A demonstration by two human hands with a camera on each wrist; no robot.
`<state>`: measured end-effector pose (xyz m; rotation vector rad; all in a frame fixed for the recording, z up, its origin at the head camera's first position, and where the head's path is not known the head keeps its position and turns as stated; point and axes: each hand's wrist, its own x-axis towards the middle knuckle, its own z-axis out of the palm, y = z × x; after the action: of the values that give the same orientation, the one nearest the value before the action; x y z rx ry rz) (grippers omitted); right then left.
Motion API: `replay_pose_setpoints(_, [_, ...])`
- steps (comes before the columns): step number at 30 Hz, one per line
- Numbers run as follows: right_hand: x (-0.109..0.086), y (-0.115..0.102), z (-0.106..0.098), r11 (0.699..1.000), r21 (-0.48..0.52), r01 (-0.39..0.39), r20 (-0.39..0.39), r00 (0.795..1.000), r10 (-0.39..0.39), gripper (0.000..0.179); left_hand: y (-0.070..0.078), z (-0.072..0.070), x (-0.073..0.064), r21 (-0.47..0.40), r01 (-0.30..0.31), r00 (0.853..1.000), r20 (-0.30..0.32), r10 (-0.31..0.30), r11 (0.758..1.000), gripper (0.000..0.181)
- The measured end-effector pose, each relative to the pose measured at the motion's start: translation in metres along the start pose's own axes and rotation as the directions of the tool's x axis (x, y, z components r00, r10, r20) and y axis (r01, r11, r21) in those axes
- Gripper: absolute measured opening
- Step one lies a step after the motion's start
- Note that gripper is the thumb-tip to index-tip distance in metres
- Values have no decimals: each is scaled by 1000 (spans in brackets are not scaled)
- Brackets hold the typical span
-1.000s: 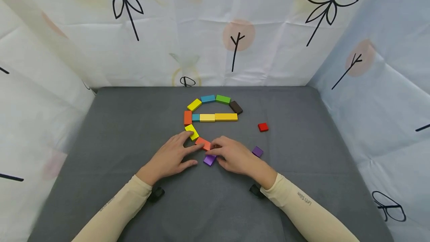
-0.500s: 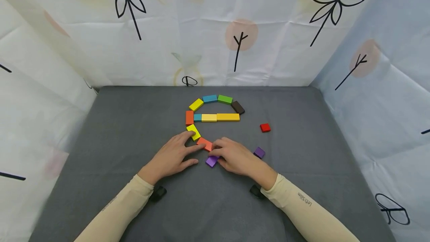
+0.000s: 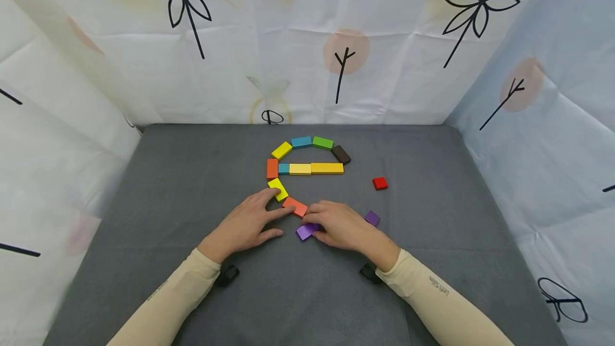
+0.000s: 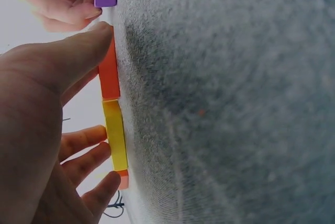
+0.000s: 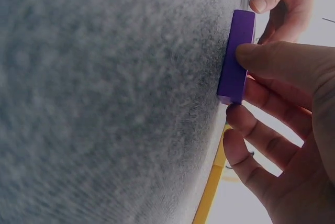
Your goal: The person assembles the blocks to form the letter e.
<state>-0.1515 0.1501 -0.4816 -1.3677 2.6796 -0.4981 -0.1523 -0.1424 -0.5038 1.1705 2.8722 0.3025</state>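
Note:
In the head view my left hand [image 3: 245, 223] lies with spread, relaxed fingers. Its fingertips touch a yellow block [image 3: 282, 195] and an orange block [image 3: 299, 207] that continue a curved line of blocks on the grey cloth. A purple block [image 3: 305, 232] sits just nearer to me than the orange one, its right end covered by my right hand [image 3: 338, 226]. In the right wrist view the thumb presses one face of this purple block [image 5: 235, 80], with fingers behind it: a pinch. The left wrist view shows the left thumb at the orange block [image 4: 109, 77].
Beyond the hands, more blocks form a loop: an orange-red one [image 3: 272, 169], a yellow bar [image 3: 327, 168], a green block [image 3: 323, 142] and a dark brown block [image 3: 341, 154] among them. A red block [image 3: 380, 183] and another purple block [image 3: 372, 218] lie apart on the right.
The pinched purple block has turned a little, and the right hand has shifted slightly with it. The left hand keeps its place. The whole head view has moved slightly.

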Motion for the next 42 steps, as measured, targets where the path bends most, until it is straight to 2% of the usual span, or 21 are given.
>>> replay_pose_setpoints(8, [-6, 7, -7, 997, 3, -77, -35, 996, 77, 28, 2, -1, -1, -10, 7, 1000, -2, -7, 1000, 66])
replay_pose_setpoints(19, [-8, 21, -12, 981, -26, -194, -94, 977, 190, 27, 2, 0, 0, -3, 11, 1000, -1, -11, 1000, 67])
replay_pose_setpoints(29, [-5, 25, -9, 977, -41, -207, -95, 975, 203, 27, 1, 2, 1, -3, 6, 1000, -20, -6, 1000, 66])
replay_pose_setpoints(42, [-3, 28, -5, 976, -35, -217, -77, 974, 214, 27, 2, 1, 1, -3, 16, 1000, -10, -16, 1000, 65])
